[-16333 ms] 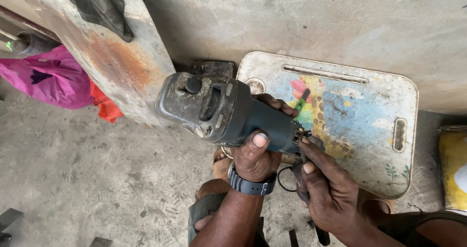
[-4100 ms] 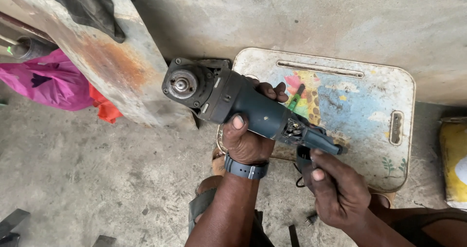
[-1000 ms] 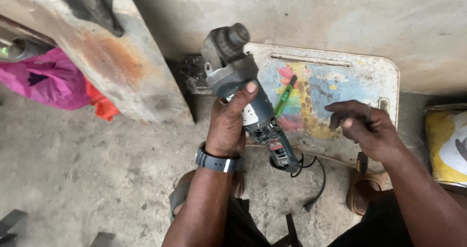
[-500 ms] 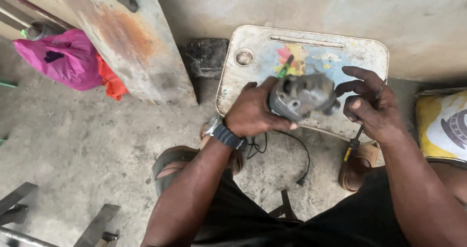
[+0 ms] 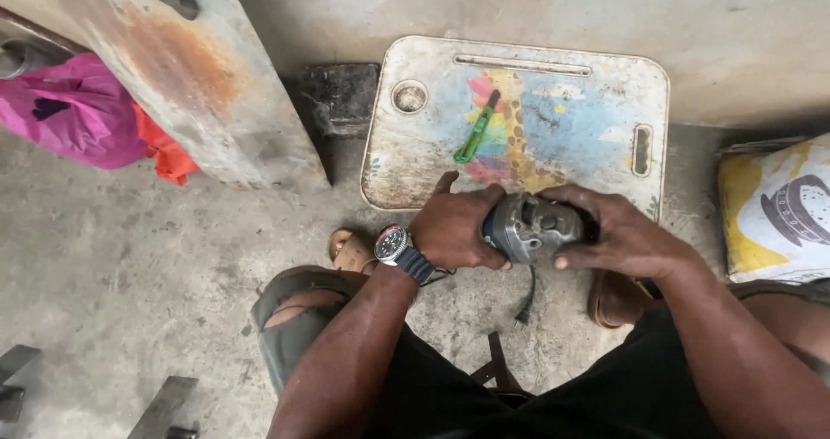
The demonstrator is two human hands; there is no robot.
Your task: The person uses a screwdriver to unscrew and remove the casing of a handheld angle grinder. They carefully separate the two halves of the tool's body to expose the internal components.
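We held the grinder point(image 5: 534, 228) in both hands, just in front of the painted board point(image 5: 605, 76) on the floor. Our left hand point(image 5: 456, 230) had its grip clamped on one side, our right hand point(image 5: 622, 236) on the other. A green pen point(image 5: 477, 128) lay on the board; the cord point(image 5: 527, 294) hung below the grinder.

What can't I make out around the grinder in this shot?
Head view only:
- Angle grinder: only its grey gear head shows; left hand and right hand cover the body.
- Power cord: where it joins the tool is hidden behind the hands.
- Yellow sack: cut off by the right edge.
- Green tool on the painted tray: too small to tell its kind.
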